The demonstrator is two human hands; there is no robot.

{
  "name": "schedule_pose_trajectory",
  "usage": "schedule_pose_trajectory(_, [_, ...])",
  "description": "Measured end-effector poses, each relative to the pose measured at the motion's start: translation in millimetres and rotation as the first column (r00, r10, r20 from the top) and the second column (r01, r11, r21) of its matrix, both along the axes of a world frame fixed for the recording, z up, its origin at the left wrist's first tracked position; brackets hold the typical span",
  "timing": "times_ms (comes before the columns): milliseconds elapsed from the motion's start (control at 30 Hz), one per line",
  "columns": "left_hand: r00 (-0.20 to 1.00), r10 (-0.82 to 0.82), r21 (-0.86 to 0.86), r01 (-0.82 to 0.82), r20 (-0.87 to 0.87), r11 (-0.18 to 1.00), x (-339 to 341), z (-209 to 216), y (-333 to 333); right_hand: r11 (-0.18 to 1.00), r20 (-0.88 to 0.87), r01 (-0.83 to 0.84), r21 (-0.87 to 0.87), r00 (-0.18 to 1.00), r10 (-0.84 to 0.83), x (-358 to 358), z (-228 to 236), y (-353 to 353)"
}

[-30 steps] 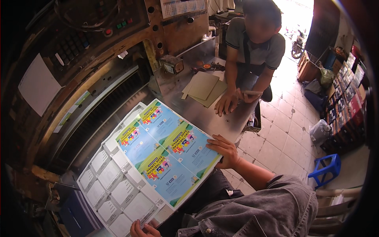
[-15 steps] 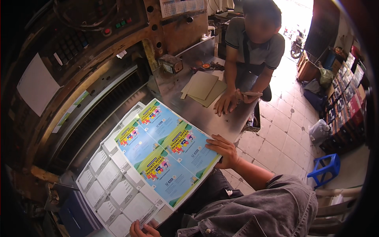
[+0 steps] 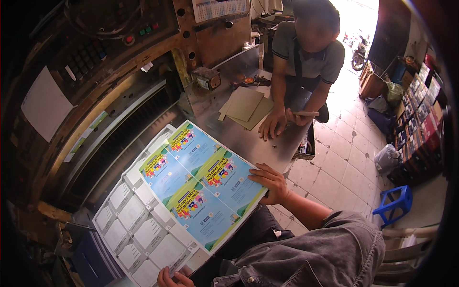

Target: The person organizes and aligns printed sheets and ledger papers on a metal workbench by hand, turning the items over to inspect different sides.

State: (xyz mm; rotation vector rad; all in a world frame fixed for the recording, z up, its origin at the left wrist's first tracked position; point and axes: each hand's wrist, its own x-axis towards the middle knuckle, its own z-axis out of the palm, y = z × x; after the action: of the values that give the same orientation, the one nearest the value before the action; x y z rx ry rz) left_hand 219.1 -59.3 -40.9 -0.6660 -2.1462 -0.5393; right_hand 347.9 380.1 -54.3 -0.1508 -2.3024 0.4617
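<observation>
A colourful blue-and-green printed sheet (image 3: 205,179) lies over grey-and-white printed sheets (image 3: 138,229) on the metal worktable. My right hand (image 3: 271,182) grips the right edge of the colourful sheet, fingers on top and thumb out of sight below. At the near edge of the grey-and-white sheets is my left hand (image 3: 173,278). Its finger and thumb are apart, and the picture's lower edge cuts off the rest.
A large machine (image 3: 143,91) with a long slot stands at the left. Across the metal table (image 3: 234,138), a co-worker (image 3: 306,62) sits by grey-brown boards (image 3: 246,105), holding a flat object (image 3: 306,114). A blue stool (image 3: 394,205) and stacked goods (image 3: 418,129) are at the right.
The flat object in the co-worker's hand has tilted slightly. My hands and the printed sheets have stayed in place.
</observation>
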Motion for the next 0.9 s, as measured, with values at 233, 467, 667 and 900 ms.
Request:
schedule_pose_trajectory(233, [1.0, -0.012, -0.014, 0.012, -0.018, 1.0, -5.6, -1.7, 2.3, 1.0, 0.004, 0.011, 0.019, 1.0, -0.011, 0.9, 0.7, 1.6])
schedule_pose_trajectory(467, [0.999, -0.025, -0.143, 0.029, 0.027, 0.989, 2.4, -24.4, -35.2, 0.999, -0.002, -0.043, 0.011, 0.999, 0.043, -12.1, -17.3, 3.0])
schedule_pose_trajectory(667, [0.983, -0.066, 0.118, 0.046, 0.173, 0.992, -4.6, -35.5, -14.1, 0.992, -0.027, 0.089, 0.092, 0.996, -0.087, 16.8, -10.1, 4.0])
schedule_pose_trajectory(900, [0.93, -0.246, 0.932, -0.192, 0.272, 0.307, -31.0, 10.2, -25.9, 0.999, -0.035, -0.038, 0.001, 0.999, 0.038, -15.8, -4.1, 5.2])
